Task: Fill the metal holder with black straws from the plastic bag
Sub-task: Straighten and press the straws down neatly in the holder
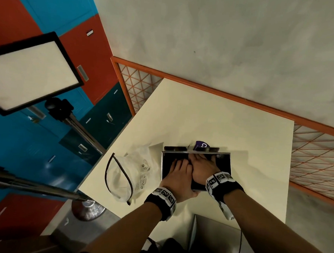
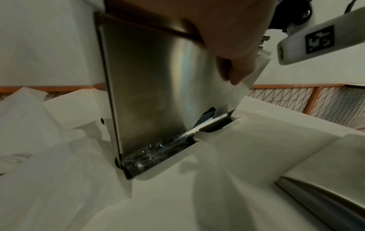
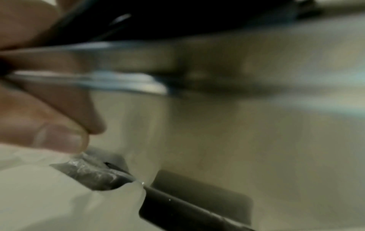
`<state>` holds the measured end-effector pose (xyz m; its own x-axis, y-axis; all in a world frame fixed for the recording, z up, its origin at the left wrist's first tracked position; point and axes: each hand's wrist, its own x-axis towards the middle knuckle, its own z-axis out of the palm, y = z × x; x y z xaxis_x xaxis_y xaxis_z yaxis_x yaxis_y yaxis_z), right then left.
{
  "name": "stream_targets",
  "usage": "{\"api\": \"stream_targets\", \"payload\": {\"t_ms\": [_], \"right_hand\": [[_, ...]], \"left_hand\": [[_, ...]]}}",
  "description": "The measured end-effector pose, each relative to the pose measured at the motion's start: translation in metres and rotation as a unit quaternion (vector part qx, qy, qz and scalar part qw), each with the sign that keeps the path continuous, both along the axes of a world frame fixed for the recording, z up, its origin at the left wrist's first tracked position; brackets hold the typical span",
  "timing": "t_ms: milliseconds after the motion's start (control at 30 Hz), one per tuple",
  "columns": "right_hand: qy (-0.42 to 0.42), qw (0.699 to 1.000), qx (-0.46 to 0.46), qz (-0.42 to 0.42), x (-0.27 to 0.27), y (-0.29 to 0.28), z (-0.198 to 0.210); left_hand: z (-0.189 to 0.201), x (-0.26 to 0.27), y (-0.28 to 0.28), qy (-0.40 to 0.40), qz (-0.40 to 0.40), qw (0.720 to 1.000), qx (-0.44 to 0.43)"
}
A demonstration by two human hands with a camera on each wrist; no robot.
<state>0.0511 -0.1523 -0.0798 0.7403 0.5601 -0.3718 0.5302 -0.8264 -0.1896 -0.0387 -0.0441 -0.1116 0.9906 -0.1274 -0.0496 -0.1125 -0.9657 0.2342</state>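
Observation:
On the cream table (image 1: 201, 118) stands the metal holder (image 1: 161, 164), its open top dark with black straws (image 1: 169, 161). My left hand (image 1: 179, 173) and right hand (image 1: 203, 166) lie side by side on the straws, fingers stretched toward the far rim. In the left wrist view the left thumb (image 2: 235, 62) hangs down the holder's shiny outer wall (image 2: 150, 87), and film-wrapped straws (image 2: 158, 150) show in the slot at its base. The blurred right wrist view shows fingers (image 3: 51, 125) beside the metal wall (image 3: 237, 132). The clear plastic bag (image 1: 125, 174) lies crumpled to the left.
A purple packet (image 1: 202, 144) sits just behind the holder. An orange mesh fence (image 1: 315, 153) borders the table's far and right sides. A light panel on a stand (image 1: 29, 74) rises at left. A second metal piece (image 2: 326, 203) lies at the near edge.

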Motion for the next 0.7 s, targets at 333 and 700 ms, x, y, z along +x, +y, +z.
{"api": "stream_targets", "payload": {"t_ms": [333,700], "right_hand": [[0.07,0.997,-0.012,-0.037,0.01,0.007,0.007],[0.017,0.997,0.06,-0.04,-0.004,-0.013,0.014]], "left_hand": [[0.009,0.004,0.003,0.01,-0.012,1.0,-0.012],[0.017,0.008,0.002,0.032,0.028,0.999,0.014]]}}
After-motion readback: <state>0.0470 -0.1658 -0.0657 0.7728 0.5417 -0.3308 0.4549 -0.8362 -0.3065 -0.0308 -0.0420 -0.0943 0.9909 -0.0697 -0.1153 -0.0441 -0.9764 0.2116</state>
